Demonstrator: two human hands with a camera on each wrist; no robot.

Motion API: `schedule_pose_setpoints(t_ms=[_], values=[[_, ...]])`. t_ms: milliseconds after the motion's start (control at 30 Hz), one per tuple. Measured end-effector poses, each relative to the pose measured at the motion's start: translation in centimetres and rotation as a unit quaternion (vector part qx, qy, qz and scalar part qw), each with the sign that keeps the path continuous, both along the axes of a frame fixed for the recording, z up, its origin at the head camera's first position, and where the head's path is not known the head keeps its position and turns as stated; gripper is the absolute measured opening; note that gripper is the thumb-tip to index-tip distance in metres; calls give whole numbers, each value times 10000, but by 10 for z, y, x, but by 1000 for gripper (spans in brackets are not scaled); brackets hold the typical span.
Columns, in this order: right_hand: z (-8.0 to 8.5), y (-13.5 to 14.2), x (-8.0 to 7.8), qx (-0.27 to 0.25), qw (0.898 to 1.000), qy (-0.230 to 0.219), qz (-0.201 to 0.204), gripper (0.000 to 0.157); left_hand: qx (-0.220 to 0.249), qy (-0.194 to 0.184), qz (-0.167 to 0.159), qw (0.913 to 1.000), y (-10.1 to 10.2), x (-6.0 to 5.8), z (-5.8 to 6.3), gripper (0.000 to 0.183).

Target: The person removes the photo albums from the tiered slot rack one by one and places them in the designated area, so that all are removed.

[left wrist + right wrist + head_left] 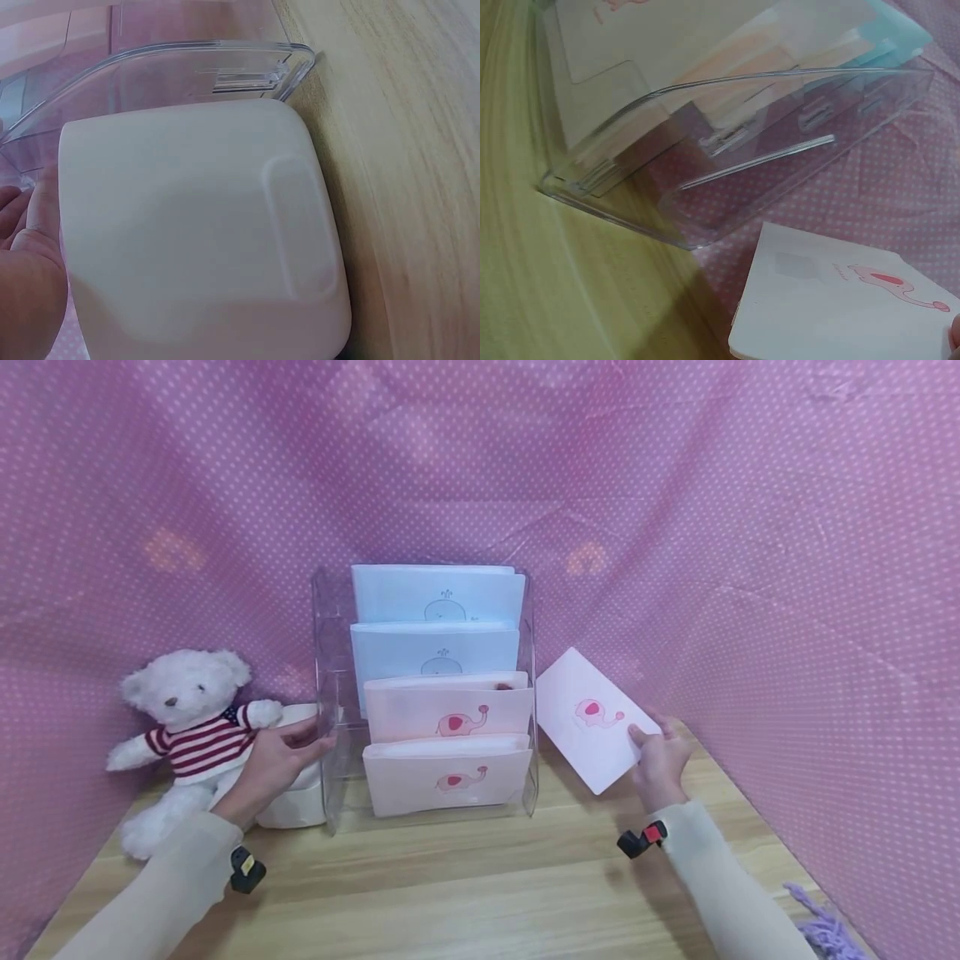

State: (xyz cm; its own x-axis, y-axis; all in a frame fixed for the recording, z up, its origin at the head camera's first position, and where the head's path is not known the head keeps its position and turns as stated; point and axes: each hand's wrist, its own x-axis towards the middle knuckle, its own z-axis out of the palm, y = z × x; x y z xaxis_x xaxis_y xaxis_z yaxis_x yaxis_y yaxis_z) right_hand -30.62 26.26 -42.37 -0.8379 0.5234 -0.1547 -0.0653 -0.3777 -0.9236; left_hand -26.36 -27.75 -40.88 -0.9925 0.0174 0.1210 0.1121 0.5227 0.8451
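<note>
My right hand (662, 764) pinches the lower right edge of a pale pink notebook (581, 714) with an elephant drawing, thumb on the cover. The notebook (840, 300) is tilted, just right of a clear plastic tiered rack (334, 789). My left hand (273, 768) reaches over a white container (294, 810), its fingertips at the rack's left side panel. In the rack, two pale blue notebooks with whale drawings (435, 647) take the upper tiers. Pink elephant notebooks (405, 781) fill the lower tiers. The left wrist view shows the container (187, 225) beside the rack's side (172, 79).
A white teddy bear (187, 693) in a striped sweater sits at the left, behind my left forearm. Pink dotted cloth (465, 460) surrounds the wooden table (450, 893). A purple yarn-like thing (828, 935) lies at the front right corner.
</note>
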Motion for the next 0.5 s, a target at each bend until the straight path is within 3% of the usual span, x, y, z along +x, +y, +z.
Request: schedule_pose_setpoints(t_ms=[500], values=[[-26,-2,7,205,9987,-459,71,56,-33,-6,65,10000,0,2,-3,71]])
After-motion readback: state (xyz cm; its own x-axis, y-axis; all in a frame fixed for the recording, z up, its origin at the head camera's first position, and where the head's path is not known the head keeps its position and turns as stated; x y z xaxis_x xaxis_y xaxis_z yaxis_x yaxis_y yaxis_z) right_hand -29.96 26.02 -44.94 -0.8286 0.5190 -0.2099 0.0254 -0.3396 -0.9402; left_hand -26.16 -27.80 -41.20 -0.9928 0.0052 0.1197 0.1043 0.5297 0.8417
